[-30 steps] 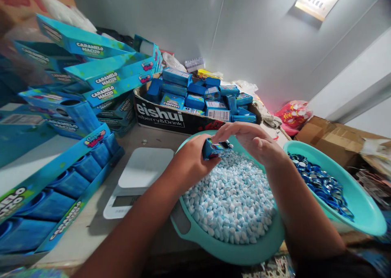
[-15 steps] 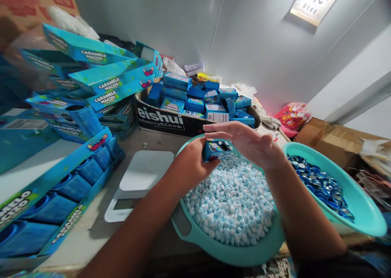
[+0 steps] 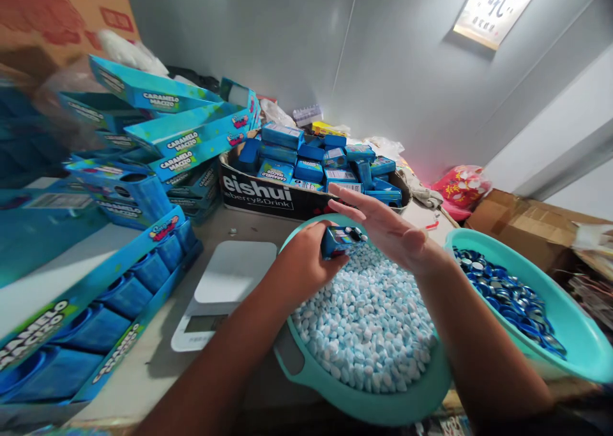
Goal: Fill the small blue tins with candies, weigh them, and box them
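My left hand [image 3: 309, 257] is wrapped round a small blue candy box [image 3: 335, 242], tilted on its side over a teal basin [image 3: 378, 410]. A few candies show at the box's dark round opening. Small white and pale blue candies [image 3: 364, 321] fill the basin. Above its far right part, my right hand [image 3: 387, 225] is open, fingers stretched out towards the left and nothing in it. That hand is close to the candy box; whether they touch I cannot tell.
Left of the basin lies a white kitchen scale [image 3: 234, 273]. Blue display trays [image 3: 182, 139] are stacked further left. Behind, a black carton [image 3: 258, 196] holds many blue boxes. A second teal basin [image 3: 582, 334] with round blue lids [image 3: 510, 295] stands at the right.
The view has shifted slightly, so everything sits a little lower and further right. My left hand keeps the candy box over the basin, and my right hand stays open beside it.
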Available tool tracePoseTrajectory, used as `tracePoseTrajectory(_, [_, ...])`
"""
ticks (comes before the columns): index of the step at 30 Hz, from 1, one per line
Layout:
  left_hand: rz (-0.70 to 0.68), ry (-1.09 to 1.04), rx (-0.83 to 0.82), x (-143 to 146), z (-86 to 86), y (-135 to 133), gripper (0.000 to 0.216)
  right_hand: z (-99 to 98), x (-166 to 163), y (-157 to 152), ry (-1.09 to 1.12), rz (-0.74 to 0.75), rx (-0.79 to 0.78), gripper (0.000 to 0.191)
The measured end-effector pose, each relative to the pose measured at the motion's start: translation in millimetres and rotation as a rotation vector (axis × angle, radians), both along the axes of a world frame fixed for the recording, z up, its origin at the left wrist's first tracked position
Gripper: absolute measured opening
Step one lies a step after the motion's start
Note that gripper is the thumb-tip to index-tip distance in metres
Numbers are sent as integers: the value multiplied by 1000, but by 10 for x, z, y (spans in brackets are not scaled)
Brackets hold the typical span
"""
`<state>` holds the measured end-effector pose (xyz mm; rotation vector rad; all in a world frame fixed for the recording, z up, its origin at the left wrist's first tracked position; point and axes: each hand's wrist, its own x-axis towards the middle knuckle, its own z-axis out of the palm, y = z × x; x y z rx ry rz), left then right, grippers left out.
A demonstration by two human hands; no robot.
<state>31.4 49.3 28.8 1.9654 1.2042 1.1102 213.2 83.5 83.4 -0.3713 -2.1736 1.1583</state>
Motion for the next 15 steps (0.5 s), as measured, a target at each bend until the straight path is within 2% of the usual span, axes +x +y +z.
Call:
tracePoseTrajectory(5, [-2, -9, -1, 8, -24, 14, 38, 43, 17, -34, -13, -56, 80, 82])
tracePoseTrajectory(7, [30, 14, -4, 18, -41, 22, 36, 63, 29, -43, -86, -169, 144, 70])
tracePoseTrajectory(11, [73, -11, -8, 29, -53, 21, 33, 70, 87, 9, -262, -488, 297, 31])
tracePoseTrajectory(13, [100, -46, -25, 30, -42, 10, 41, 59, 126, 54, -339, -567, 296, 21])
tracePoseTrajectory(15, [142, -48, -62, 31, -28, -2, 49, 50, 155, 88, -416, -575, 266, 15])
